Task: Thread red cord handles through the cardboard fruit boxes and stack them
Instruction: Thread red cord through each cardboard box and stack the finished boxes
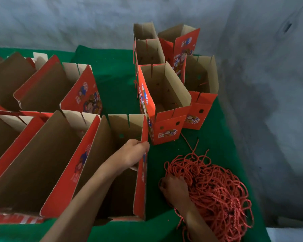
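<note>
— Boxes (166, 102) beyond the left hand (133, 152), up and to its right, look finished: red cord runs down the side of the far ones, and they stand nested against each other.

— And the one under that hand?

— Not threaded, as far as I can see. The left hand grips the top edge of the nearest box's (112, 154) right wall, thumb outside, fingers curled over the rim. Its holes show bare.

— What about the other hand?

— The right hand (175, 189) sits on the near-left side of the cord pile (213, 189), fingers dug into the tangle. Whether it has pinched out a single cord I cannot tell.

— So how much is left?

— Most of it, I'd judge. Further left of the gripped box stand more open boxes (42, 88), none with cord that I can make out. A handful are done; these rows wait on the green cloth (115, 81).
</note>
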Demonstrator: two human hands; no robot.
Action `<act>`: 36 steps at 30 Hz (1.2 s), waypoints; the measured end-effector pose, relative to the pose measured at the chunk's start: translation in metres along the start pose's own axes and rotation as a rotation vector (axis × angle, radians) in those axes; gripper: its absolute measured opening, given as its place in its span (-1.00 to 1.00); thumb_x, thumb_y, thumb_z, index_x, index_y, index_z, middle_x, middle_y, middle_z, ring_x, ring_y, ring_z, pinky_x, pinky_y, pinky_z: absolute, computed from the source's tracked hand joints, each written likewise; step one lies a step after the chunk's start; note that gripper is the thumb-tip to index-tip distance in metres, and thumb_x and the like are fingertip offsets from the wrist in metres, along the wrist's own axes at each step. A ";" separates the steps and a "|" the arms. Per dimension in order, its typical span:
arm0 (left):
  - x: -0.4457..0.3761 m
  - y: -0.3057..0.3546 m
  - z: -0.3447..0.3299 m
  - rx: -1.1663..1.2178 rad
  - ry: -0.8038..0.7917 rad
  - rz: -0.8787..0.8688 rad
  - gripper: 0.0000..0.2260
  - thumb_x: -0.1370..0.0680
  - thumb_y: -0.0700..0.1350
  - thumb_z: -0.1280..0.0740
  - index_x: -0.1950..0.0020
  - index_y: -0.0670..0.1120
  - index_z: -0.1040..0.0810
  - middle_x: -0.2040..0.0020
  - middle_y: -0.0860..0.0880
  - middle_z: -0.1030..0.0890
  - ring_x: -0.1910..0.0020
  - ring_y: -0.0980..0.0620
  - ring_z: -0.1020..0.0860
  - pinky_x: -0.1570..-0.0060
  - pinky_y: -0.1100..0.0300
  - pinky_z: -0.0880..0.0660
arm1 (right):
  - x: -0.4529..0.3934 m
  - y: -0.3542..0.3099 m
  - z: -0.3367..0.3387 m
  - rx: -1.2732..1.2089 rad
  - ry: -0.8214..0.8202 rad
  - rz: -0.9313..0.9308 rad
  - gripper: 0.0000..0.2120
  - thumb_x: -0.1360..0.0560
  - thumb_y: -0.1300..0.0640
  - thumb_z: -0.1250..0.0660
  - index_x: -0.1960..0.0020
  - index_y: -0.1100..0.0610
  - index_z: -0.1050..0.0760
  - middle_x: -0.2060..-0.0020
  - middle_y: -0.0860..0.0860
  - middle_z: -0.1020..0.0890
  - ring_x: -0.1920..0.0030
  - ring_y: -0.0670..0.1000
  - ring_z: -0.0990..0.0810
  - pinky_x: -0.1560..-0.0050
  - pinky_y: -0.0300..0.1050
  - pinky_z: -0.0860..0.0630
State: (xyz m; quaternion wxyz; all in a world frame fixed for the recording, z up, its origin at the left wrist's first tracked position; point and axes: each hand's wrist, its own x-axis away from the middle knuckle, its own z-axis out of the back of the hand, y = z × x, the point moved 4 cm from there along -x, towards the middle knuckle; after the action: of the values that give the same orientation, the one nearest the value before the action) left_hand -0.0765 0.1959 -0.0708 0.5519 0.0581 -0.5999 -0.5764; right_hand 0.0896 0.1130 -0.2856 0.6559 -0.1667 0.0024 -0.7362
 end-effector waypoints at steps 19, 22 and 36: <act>0.018 0.022 0.008 0.118 0.178 0.152 -0.65 -0.69 -0.40 0.05 -0.44 -0.55 -0.19 -0.44 -0.52 -0.28 0.20 -0.17 -0.37 0.15 0.15 -0.36 | 0.009 -0.062 0.093 -1.123 0.145 0.010 -0.79 -0.67 0.12 -0.34 -0.25 0.01 -0.69 -0.17 -0.15 -0.68 -0.19 -0.20 -0.62 -0.30 -0.15 -0.57; 0.024 0.020 0.010 0.221 0.185 0.163 -0.64 -0.69 -0.39 0.06 -0.45 -0.54 -0.19 -0.38 -0.49 -0.35 0.22 -0.15 -0.35 0.02 0.12 -0.42 | 0.011 -0.065 0.098 -1.129 0.196 0.038 -0.74 -0.64 0.13 -0.37 -0.14 -0.22 -0.69 -0.04 -0.22 -0.73 -0.09 -0.21 -0.68 -0.19 -0.23 -0.60; 0.025 0.006 0.006 0.494 0.065 0.206 -0.60 -0.70 -0.26 0.04 -0.49 -0.41 -0.27 0.08 -0.20 -0.51 0.17 -0.18 -0.42 -0.52 -0.19 -0.13 | -0.005 -0.063 0.105 -1.435 -0.037 0.099 -0.90 -0.68 0.16 -0.31 -0.17 0.15 -0.44 0.28 0.00 -0.63 0.20 0.00 -0.57 0.04 -0.09 -0.51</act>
State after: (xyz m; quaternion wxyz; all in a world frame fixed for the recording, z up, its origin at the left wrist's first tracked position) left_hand -0.0873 0.1839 -0.0492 0.5960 0.1480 -0.7068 -0.3512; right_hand 0.0549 0.1495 -0.1741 0.4172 -0.5686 0.4822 -0.5197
